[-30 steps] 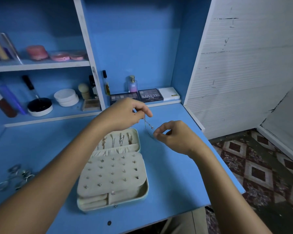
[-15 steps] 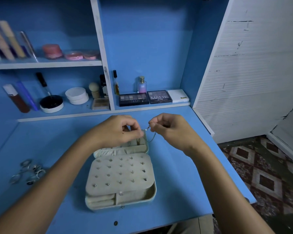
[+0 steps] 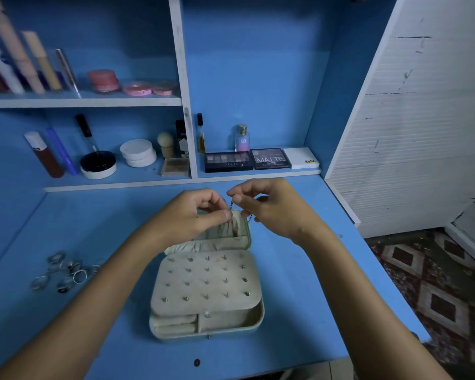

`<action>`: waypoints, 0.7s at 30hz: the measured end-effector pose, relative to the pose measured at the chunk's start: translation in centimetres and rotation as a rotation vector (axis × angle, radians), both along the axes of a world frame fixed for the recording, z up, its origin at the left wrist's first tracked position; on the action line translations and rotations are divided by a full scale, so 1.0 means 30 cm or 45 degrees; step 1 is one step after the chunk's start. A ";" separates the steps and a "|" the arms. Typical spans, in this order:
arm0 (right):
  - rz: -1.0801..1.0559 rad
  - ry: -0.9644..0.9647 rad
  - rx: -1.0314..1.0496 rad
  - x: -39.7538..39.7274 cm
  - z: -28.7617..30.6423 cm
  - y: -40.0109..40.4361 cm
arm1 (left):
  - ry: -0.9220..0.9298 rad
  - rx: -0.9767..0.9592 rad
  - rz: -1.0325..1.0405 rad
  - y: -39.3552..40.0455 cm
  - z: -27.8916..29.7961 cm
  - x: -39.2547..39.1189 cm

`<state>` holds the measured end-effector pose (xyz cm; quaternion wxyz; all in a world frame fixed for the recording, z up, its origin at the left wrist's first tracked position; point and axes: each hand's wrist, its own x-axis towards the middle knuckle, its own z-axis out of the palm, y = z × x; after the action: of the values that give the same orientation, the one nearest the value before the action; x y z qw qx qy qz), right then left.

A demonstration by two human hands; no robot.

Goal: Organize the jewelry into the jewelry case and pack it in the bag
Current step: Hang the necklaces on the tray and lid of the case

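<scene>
A pale open jewelry case (image 3: 255,316) lies on the blue desk, its stud panel (image 3: 203,281) dotted with several earrings. Necklaces hang in its raised lid (image 3: 242,237) at the far end. My left hand (image 3: 192,215) and my right hand (image 3: 269,204) meet just above the lid's top edge. Both pinch a thin beaded chain (image 3: 231,205), whose loose end dangles by the lid's right corner. A heap of silver rings (image 3: 63,272) lies on the desk at the left, apart from the case. No bag is in view.
Shelves behind the desk hold eyeshadow palettes (image 3: 228,161), a perfume bottle (image 3: 242,138), jars and tubes. A white panelled wall (image 3: 412,133) closes the right side. The desk's right edge drops to a patterned floor (image 3: 436,292).
Both hands have come together over the case lid; the chain that hung between them a second ago is now drawn up short at the lid's top edge.
</scene>
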<state>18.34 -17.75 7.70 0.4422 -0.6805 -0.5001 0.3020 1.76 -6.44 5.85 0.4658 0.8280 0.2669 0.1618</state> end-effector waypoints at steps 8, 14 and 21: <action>0.063 -0.058 0.034 -0.007 0.010 0.026 | -0.152 0.026 0.027 -0.004 -0.009 0.002; 0.027 -0.066 0.023 -0.009 0.006 0.026 | -0.145 0.068 0.079 -0.007 -0.015 0.000; -0.056 -0.166 -0.140 0.003 -0.010 0.022 | -0.163 -0.074 0.228 -0.020 -0.027 -0.011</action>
<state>18.44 -17.10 7.40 0.3772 -0.7328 -0.4956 0.2741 1.42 -7.05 5.04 0.4893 0.7750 0.3140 0.2476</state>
